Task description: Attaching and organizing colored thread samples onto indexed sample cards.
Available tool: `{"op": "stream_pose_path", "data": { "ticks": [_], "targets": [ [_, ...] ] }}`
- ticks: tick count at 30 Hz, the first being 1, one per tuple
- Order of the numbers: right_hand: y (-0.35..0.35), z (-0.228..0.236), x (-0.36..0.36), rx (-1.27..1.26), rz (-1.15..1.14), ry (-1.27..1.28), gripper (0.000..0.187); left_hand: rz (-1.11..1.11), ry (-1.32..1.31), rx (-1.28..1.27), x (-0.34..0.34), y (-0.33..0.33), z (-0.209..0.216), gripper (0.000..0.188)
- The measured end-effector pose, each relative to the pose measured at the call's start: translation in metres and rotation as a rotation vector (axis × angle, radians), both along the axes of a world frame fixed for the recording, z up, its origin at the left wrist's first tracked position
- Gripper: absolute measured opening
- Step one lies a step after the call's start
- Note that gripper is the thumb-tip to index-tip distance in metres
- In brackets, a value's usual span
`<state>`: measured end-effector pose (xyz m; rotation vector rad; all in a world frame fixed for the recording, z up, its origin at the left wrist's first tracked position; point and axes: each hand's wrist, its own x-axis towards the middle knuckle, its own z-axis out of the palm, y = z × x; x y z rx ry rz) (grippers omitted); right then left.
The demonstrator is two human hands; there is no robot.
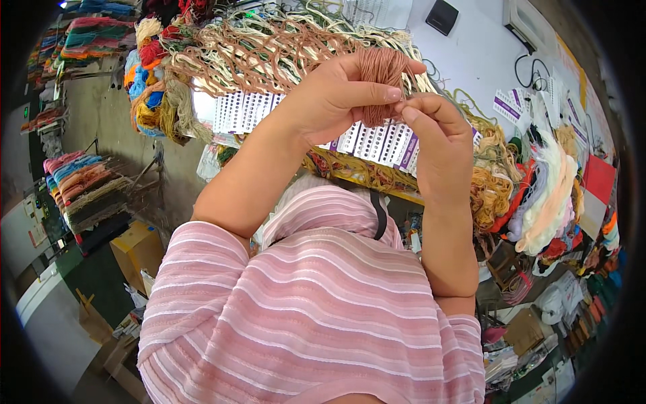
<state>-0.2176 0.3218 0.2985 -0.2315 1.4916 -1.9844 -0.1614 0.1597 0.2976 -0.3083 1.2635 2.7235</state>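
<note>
A bundle of brownish-pink yarn [382, 67] is wound around the fingers of my left hand [334, 91], whose thumb presses across its front. Close against it on the right, my right hand [437, 128] pinches thumb and forefinger together at the bundle's edge. A strand of the yarn seems to run into that pinch, though the fingertips mostly hide it. Beneath both hands lie white cards with rows of dark holes [242, 111]. Behind my left hand, loose brown, cream and green strands [249, 50] spread across the white table [471, 50].
Multicoloured skeins [151, 101] hang at the table's left end. White, peach and red hanks [548, 192] hang at the right. A black box [441, 17] lies at the back, near a dark cable [531, 71]. Yarn racks [87, 182] and a cardboard box [136, 249] stand left.
</note>
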Motion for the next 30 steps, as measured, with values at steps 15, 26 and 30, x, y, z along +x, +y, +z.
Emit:
{"op": "stream_pose_path", "data": {
  "ticks": [15,26,30],
  "targets": [
    [0.026,-0.015,-0.022,-0.086,-0.051,-0.065,0.008,-0.252,0.181,-0.09,-0.034,0.001,-0.027,0.051],
    [0.464,-0.132,-0.164,-0.19,-0.487,-0.47,0.025,0.234,-0.527,-0.015,0.013,-0.253,-0.096,0.017],
    [0.727,-0.091,-0.163,0.08,-1.085,-0.413,0.032,0.773,-0.617,-0.12,0.011,-0.326,-0.111,0.02]
  ]
}}
